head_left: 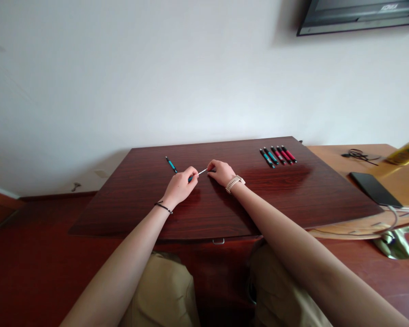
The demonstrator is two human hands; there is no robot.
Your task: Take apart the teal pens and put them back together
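Note:
Over the middle of the dark wooden table, my left hand is closed round a blue and black pen barrel. A thin whitish pen refill spans the gap between my two hands. My right hand is closed with its fingertips on a small dark pen part at the refill's other end; the fingers partly hide it. Just beyond my left hand lies a teal and black pen. To the right, several pens lie side by side, among them a teal pen and a red pen.
A lighter wooden desk adjoins on the right, holding a black phone, a coiled black cable and a yellow package. A white wall stands behind the table, with a screen mounted at upper right.

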